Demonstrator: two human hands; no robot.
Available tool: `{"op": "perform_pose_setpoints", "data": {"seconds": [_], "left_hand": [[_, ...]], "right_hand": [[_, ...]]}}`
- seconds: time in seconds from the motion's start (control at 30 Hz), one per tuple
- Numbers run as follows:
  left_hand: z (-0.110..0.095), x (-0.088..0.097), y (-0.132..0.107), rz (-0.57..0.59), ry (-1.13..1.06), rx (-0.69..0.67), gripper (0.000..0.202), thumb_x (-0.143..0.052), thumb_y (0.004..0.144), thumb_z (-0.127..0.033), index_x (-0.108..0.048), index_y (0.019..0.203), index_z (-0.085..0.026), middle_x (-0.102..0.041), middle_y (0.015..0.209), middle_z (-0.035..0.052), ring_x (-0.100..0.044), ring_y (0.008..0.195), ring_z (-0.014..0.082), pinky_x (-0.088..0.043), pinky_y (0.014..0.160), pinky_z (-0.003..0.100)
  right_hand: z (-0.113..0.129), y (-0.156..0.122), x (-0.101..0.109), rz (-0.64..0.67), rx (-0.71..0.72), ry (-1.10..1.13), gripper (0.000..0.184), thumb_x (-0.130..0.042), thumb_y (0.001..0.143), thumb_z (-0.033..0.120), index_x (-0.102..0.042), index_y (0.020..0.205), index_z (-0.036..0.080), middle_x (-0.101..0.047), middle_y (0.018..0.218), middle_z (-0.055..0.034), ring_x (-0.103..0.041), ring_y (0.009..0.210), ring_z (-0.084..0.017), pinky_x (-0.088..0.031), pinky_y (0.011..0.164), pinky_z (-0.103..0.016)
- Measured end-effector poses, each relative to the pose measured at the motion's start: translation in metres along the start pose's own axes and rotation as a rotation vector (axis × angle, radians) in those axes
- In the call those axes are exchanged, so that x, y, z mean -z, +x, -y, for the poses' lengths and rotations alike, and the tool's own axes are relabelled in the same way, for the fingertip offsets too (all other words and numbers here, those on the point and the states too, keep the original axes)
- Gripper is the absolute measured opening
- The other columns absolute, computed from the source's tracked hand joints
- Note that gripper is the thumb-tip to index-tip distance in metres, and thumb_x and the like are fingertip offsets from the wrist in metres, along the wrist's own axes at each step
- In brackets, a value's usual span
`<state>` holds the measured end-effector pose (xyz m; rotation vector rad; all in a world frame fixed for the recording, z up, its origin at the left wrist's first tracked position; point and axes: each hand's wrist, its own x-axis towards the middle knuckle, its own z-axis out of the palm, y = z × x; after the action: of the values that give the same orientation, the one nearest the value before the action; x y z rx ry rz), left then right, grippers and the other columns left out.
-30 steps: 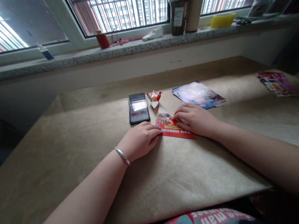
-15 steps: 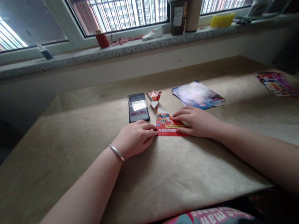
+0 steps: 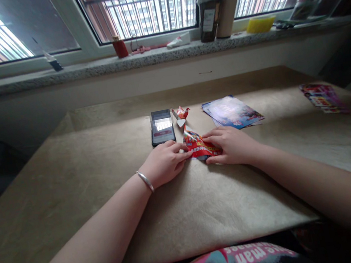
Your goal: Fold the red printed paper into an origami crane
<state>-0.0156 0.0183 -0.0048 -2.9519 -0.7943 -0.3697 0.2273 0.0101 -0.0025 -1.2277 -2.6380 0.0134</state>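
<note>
A red printed sheet of paper [image 3: 198, 146] lies on the table between my hands, its near edge bent up and its surface bowed. My left hand [image 3: 168, 162] grips the left edge with fingers pressed together on it. On the other side, my right hand [image 3: 230, 145] has closed its fingers on the right part, covering that end. Just beyond the paper stands a small folded red paper crane [image 3: 181, 115]. A phone [image 3: 162, 128] with a lit screen, partly blurred out, is left of the crane, right behind my left hand.
A stack of blue-purple printed sheets [image 3: 233, 111] lies behind my right hand. More colourful leaflets [image 3: 323, 98] are at the table's right. Along the stone windowsill [image 3: 90, 70] stand a red bottle [image 3: 119, 47], a dark lidded container [image 3: 210, 17] and a yellow object [image 3: 260, 24].
My left hand has shifted slightly right, toward my right hand. The paper, flat before, now buckles upward, with its near edge lifted. The phone and crane stay put.
</note>
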Motion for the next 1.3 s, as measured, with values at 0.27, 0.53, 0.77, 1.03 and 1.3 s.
{"op": "perform_pose_setpoints", "data": {"seconds": [0.27, 0.53, 0.77, 1.03, 1.3], "left_hand": [[0.002, -0.004, -0.002, -0.041, -0.018, -0.004, 0.028, -0.045, 0.088, -0.019, -0.064, 0.107, -0.022, -0.063, 0.105, 0.0054, -0.054, 0.09, 0.0179, -0.049, 0.08, 0.034], [0.003, -0.004, -0.001, -0.035, -0.037, -0.01, 0.029, -0.045, 0.087, -0.017, -0.061, 0.11, -0.021, -0.063, 0.105, 0.0058, -0.054, 0.092, 0.018, -0.049, 0.081, 0.033], [0.003, -0.001, 0.0, -0.039, -0.031, -0.007, 0.019, -0.047, 0.085, -0.017, -0.061, 0.097, -0.015, -0.063, 0.102, 0.0075, -0.055, 0.09, 0.0176, -0.049, 0.081, 0.031], [0.005, -0.004, -0.001, -0.043, -0.036, -0.034, 0.027, -0.043, 0.089, -0.02, -0.059, 0.111, -0.018, -0.061, 0.11, 0.0073, -0.055, 0.093, 0.0181, -0.049, 0.083, 0.034], [0.005, -0.006, -0.001, -0.039, -0.051, -0.032, 0.028, -0.043, 0.09, -0.023, -0.062, 0.109, -0.02, -0.061, 0.111, 0.0061, -0.054, 0.093, 0.0182, -0.049, 0.082, 0.035]], "right_hand": [[0.001, -0.004, -0.005, -0.106, -0.007, 0.007, 0.041, -0.057, 0.078, 0.047, -0.059, 0.106, 0.017, -0.066, 0.1, -0.0084, -0.06, 0.085, -0.021, -0.044, 0.073, -0.031], [-0.004, -0.007, -0.003, -0.196, 0.26, -0.089, 0.025, -0.046, 0.09, 0.035, -0.066, 0.096, 0.021, -0.067, 0.087, -0.0044, -0.057, 0.08, -0.017, -0.04, 0.069, -0.028], [-0.005, -0.01, 0.003, -0.244, 0.243, -0.202, 0.028, -0.044, 0.091, 0.033, -0.065, 0.08, 0.019, -0.068, 0.077, -0.0026, -0.058, 0.072, -0.015, -0.036, 0.063, -0.027], [-0.008, -0.012, 0.005, -0.292, -0.071, -0.245, 0.023, -0.045, 0.086, 0.03, -0.062, 0.074, 0.019, -0.066, 0.07, -0.0028, -0.058, 0.065, -0.015, -0.032, 0.058, -0.026], [-0.018, -0.01, 0.008, -0.152, -0.495, -0.083, 0.011, -0.053, 0.074, 0.032, -0.055, 0.074, 0.021, -0.063, 0.065, -0.0003, -0.051, 0.055, -0.013, -0.026, 0.049, -0.024]]}}
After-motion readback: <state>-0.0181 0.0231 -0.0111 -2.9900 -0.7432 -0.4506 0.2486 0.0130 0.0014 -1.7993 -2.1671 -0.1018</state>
